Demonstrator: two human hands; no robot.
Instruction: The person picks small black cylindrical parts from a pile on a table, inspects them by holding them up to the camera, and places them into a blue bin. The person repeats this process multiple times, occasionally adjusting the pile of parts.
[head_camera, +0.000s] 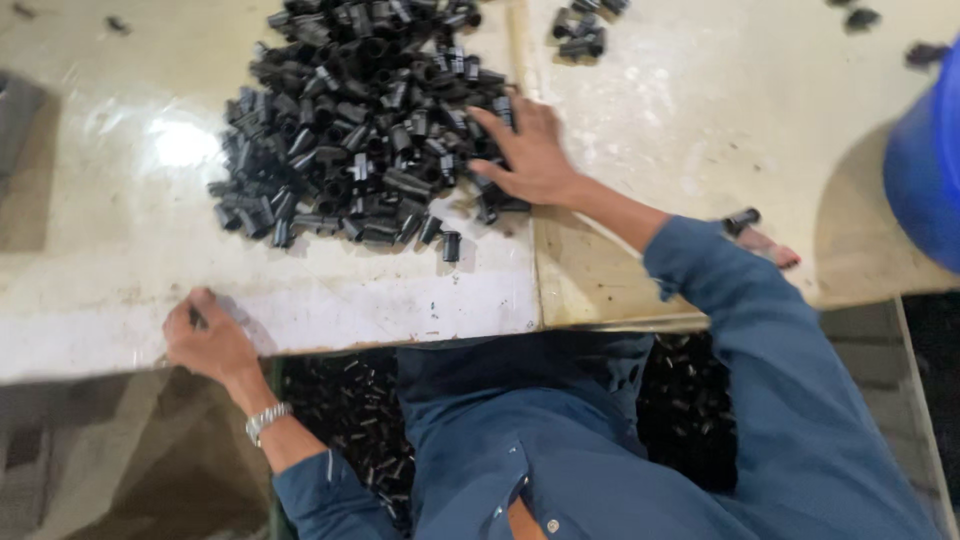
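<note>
Head view. Right hand (530, 155) lies flat, fingers spread, on the near right edge of the pile of black tubes (360, 120) — palm down, touching the pieces, none visibly gripped. Left hand (205, 335) rests at the near edge of the table (120, 250), fingers curled loosely; whether it pinches a small piece, I cannot tell — blurred.

Judged step: drawing pieces from the heap toward the table edge. The next move would call for a raking pull toward the body, fingers kept low.

The tubes are short cylinders lying on their sides, long axes pointing every way; one stray tube (451, 245) sits just clear of the pile, axis running roughly away from the body. More dark pieces fill a bin (350, 400) under the table edge.
</note>
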